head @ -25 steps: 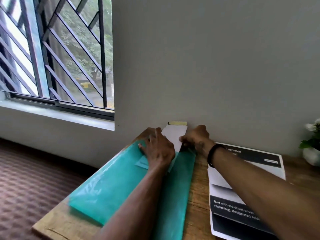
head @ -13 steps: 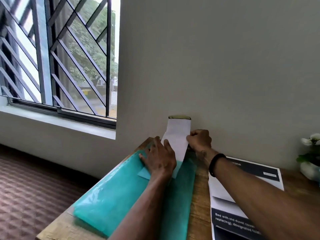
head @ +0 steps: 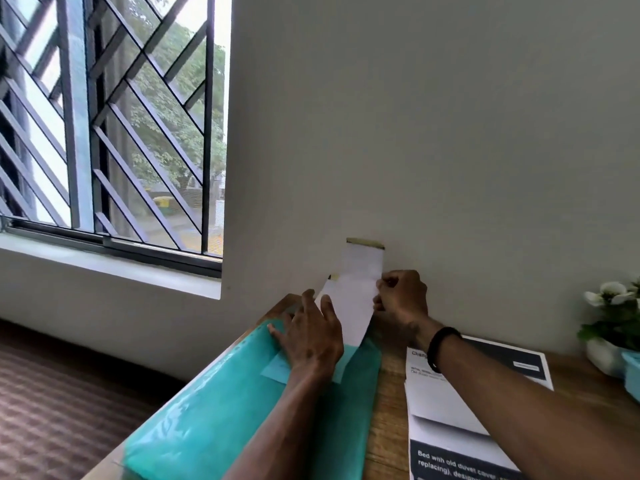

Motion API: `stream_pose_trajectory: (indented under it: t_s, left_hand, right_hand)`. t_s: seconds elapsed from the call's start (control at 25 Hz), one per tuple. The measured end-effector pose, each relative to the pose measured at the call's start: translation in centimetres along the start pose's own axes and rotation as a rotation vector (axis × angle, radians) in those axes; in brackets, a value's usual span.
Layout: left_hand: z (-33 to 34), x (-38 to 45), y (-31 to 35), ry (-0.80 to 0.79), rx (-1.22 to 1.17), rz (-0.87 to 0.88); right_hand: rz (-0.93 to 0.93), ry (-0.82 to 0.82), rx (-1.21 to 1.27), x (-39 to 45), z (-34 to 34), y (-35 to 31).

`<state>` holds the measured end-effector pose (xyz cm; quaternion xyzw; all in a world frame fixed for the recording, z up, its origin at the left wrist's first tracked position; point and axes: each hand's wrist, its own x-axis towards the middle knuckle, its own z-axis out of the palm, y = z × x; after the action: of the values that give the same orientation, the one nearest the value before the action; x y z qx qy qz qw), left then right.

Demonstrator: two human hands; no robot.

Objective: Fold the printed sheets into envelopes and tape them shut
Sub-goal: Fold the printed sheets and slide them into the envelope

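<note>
A glossy teal plastic folder lies on the grained wooden tabletop, beside matt white paper and matt printed sheets.

Grey wall; barred window left; wooden table; brown carpet

Right hand pinches right edge of white folded sheet, tilted up against far wall. Left hand flat, fingers spread, on teal plastic folder on wooden table. Printed sheets lie right of folder.
</note>
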<state>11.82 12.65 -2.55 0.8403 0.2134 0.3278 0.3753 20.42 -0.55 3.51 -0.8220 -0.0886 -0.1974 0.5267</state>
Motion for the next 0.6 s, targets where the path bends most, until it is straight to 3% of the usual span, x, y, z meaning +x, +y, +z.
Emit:
stream_pose_trajectory:
  t_s: [0.12, 0.32, 0.4, 0.6]
  left_hand:
    - [-0.2, -0.1, 0.2, 0.100, 0.096, 0.133]
    - [-1.6, -1.1, 4.4, 0.236, 0.143, 0.629]
    - [-2.3, -2.3, 6.4, 0.190, 0.175, 0.738]
    - [-1.6, -4.2, 6.9, -0.073, 0.261, 0.851]
  right_hand:
    - [0.025, 0.091, 0.223, 1.9, -3.1, -1.7]
    - [0.134, 0.015, 0.603, -0.1, -8.8, -4.2]
    - [0.203, -0.071, 0.653, -3.4, -10.4, -4.0]
    - [0.213, -0.191, 0.497, -9.3, -13.7, -0.5]
